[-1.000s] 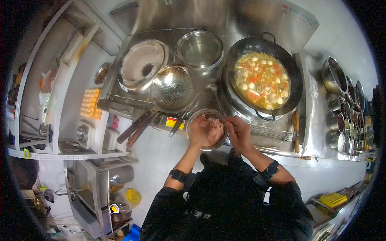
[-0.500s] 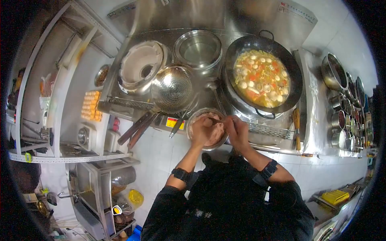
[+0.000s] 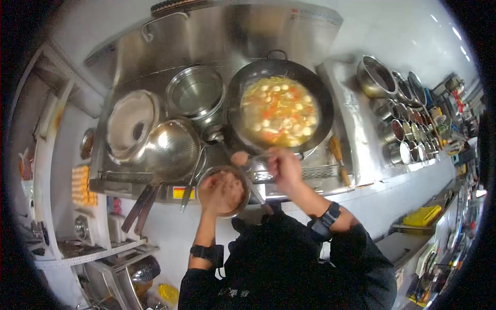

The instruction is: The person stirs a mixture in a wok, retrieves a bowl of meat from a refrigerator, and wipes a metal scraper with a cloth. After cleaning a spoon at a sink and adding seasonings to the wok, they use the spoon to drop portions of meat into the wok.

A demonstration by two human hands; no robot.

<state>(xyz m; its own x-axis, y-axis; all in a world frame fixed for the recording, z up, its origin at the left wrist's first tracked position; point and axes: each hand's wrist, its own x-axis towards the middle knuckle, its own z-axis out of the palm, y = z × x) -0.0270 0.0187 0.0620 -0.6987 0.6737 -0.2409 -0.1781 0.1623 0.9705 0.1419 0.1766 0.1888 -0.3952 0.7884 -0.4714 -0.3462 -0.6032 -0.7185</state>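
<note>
Woks: one black wok [image 3: 281,108] on the stove, full of yellow broth with pale balls and orange bits.
Bowls: one small bowl [image 3: 223,190] of pinkish minced paste at the stove's front edge.
Pots: one empty steel pot [image 3: 195,95] behind, one open burner ring [image 3: 129,124] to its left.
Strainers: one perforated ladle [image 3: 173,147] lying dome-up between ring and bowl.
Seasoning tins: a row of many on the right counter [image 3: 408,134], too crowded to count.
Left hand: left hand [image 3: 213,191] curled in the bowl, fingers closed into the paste.
Right hand: right hand [image 3: 281,166] closed on a spoon [image 3: 243,158] carrying a pink lump, its tip just short of the wok's near rim.
Change: half a second ago both hands met over the bowl; now the right hand has lifted away toward the wok, and the view has swung so the stove sits further left.
</note>
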